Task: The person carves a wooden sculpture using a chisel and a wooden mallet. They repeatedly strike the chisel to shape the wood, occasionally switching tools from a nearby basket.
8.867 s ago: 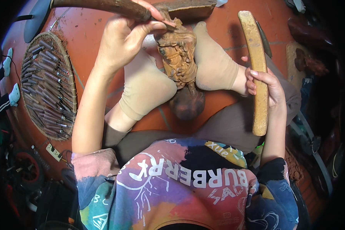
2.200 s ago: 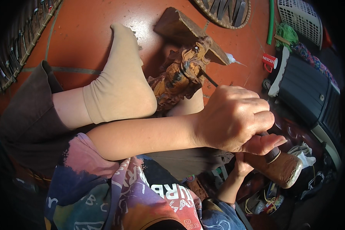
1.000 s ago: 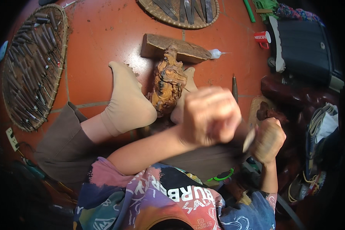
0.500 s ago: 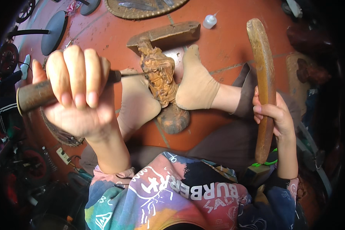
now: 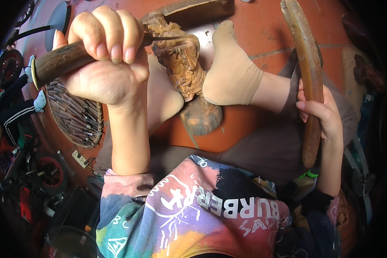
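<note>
A carved brown wooden figure [image 5: 180, 60] lies between my two sock-covered feet [image 5: 232, 75], its rounded dark base [image 5: 202, 118] toward me. My left hand [image 5: 109, 64] is closed round the wooden handle of a chisel [image 5: 51, 66]. The chisel's thin dark blade points right and overlaps the upper part of the carving; whether its tip touches the wood I cannot tell. Off to the right, my right hand [image 5: 324, 112] grips a long, slightly curved wooden club [image 5: 306, 51] near its lower half. The club stands nearly upright in view, apart from the carving.
A thick wooden block [image 5: 202, 10] lies beyond the figure on the red tiled floor [image 5: 262, 41]. To the left sits a round basket [image 5: 99, 129] of several wooden-handled tools. A power socket strip [image 5: 79, 159] lies nearer. Another person's striped leg [image 5: 19, 118] shows at far left.
My view has shifted, so the carving and block sit higher and the tool basket shows more. My left hand with the chisel has moved up and right, its blade now across the figure's upper part.
</note>
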### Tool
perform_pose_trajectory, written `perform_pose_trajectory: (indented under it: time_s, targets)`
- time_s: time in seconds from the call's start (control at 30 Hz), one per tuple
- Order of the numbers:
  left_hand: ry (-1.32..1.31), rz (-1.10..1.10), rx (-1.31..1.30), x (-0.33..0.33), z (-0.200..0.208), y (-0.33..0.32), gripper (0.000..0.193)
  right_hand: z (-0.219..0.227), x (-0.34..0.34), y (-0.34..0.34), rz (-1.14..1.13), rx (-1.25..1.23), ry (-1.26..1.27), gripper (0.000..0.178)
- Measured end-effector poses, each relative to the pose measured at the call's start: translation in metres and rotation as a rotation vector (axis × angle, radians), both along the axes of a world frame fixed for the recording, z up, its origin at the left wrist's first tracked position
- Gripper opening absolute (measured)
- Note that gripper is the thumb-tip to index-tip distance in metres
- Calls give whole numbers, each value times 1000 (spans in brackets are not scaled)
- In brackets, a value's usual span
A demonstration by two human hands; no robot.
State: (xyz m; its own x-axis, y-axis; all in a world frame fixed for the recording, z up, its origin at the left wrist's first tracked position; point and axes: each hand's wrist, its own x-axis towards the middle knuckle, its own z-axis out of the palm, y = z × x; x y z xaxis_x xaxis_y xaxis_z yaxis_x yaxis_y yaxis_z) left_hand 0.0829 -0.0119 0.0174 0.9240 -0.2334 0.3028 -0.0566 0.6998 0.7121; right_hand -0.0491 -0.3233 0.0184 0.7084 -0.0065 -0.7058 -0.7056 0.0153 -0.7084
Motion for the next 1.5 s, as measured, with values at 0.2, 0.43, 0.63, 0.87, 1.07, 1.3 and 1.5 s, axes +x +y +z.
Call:
perform_pose_trajectory:
  time_s: [0.2,0.43,0.63,0.87,1.07,1.3,1.5]
  targets:
    - [68,5,44,2,-4,2,38,1,0,0,16,-7,-5,36]
    - [9,82,105,-3,-5,-4,40,-1,0,0,18,-10,-9,37]
    - [-193,4,183,-10,-11,-15,50,-2,-3,-2,57,-35,-33,38]
    - [-176,8,86,-10,-32,-29,58,27,31,8,530,-431,-729,46]
    - [70,222,179,-20,-36,-16,57,77,73,43,563,-650,-1404,39]
    - [303,310,20,-24,-42,-26,55,91,77,24,692,-951,-1736,51]
    - [244,253,89,-23,-55,-21,51,62,77,21,630,-1026,-1653,37]
